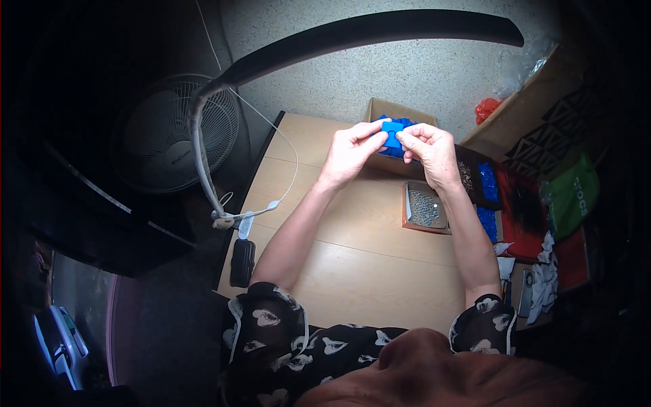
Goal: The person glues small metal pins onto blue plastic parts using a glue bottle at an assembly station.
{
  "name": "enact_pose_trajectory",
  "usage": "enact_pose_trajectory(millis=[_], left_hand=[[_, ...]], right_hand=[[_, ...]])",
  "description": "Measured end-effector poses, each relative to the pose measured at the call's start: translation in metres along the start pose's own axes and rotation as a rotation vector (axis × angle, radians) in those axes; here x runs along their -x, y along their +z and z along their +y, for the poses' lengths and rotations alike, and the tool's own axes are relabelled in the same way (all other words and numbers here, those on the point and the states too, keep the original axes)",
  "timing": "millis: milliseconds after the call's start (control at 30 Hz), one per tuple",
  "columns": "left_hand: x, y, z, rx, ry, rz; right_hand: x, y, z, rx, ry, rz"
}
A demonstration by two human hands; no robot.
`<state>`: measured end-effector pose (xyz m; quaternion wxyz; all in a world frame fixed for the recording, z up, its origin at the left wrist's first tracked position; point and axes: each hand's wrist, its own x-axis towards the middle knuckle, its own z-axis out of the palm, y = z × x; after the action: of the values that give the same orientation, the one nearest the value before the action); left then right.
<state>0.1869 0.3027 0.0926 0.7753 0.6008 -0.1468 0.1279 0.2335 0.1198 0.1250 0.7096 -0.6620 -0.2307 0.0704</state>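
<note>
Both hands are raised over the far side of the wooden table (352, 268), pinching one small, flat blue plastic piece (391, 127) between them. My left hand (347, 154) grips its left edge with thumb and fingers. At the right edge, my right hand (434, 152) has its thumb and fingertips closed on the same piece. A cardboard box (400, 110) holding blue pieces sits just behind and below the hands. Near my right wrist lies a shallow box (406, 210) with many tiny metallic-looking parts in it.
A lamp with a long dark head (373, 28) arches above the table. A fan (180, 146) stands at the left, and a black case (242, 263) lies by the left edge. Blue parts, a red tray (519, 203), a green bag (575, 193) and white gloves (542, 288) crowd the right.
</note>
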Motion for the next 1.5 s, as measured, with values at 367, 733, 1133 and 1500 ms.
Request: enact_pose_trajectory(millis=[367,733,1133,1500], left_hand=[[-0.007,0.001,0.01,0.065,-0.17,-0.032],[-0.012,0.002,-0.002,0.214,-0.319,-0.024],[-0.015,0.006,-0.009,0.213,-0.369,0.003],[-0.012,0.007,-0.012,0.172,-0.374,0.004]], right_hand=[[-0.008,-0.011,0.001,-0.032,0.111,-0.024],[-0.007,-0.019,0.008,-0.053,0.184,0.004],[-0.005,-0.025,0.014,-0.057,0.21,0.019],[-0.003,-0.026,0.019,-0.06,0.227,0.029]])
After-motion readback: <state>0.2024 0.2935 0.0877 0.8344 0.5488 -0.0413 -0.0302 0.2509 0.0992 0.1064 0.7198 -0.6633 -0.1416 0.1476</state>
